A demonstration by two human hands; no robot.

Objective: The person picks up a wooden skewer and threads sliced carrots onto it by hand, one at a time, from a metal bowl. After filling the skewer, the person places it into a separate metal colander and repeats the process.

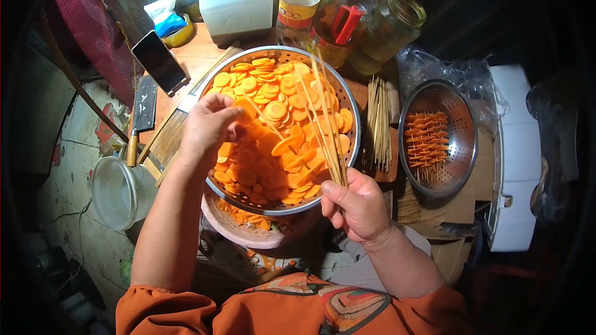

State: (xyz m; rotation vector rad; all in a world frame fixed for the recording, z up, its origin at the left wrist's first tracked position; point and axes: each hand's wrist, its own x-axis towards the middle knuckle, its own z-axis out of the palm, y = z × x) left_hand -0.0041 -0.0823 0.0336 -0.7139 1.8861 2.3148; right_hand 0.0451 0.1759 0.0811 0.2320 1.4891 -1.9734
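Note:
A large metal colander [358, 121] heaped with round carrot slices [268, 90] stands in front of me. My left hand [208, 127] is at its left side, with thumb and fingers pinching a single carrot slice [244, 110] at the upper tip of a slanting wooden skewer [266, 122]. A few threaded slices [287, 144] sit lower on that skewer. Around a bundle of thin bamboo skewers [325, 130], my right hand [357, 205] is closed at the colander's lower right rim. The lower end of the slanting skewer is hidden among the slices.
To the right, a smaller colander [464, 167] holds finished-looking carrot skewers [426, 139], beside a skewer pile [377, 118]. Behind stand a white jug [236, 9] and several bottles. A cleaver [145, 104] and phone [159, 62] are left; a basin [248, 234] with scraps sits below.

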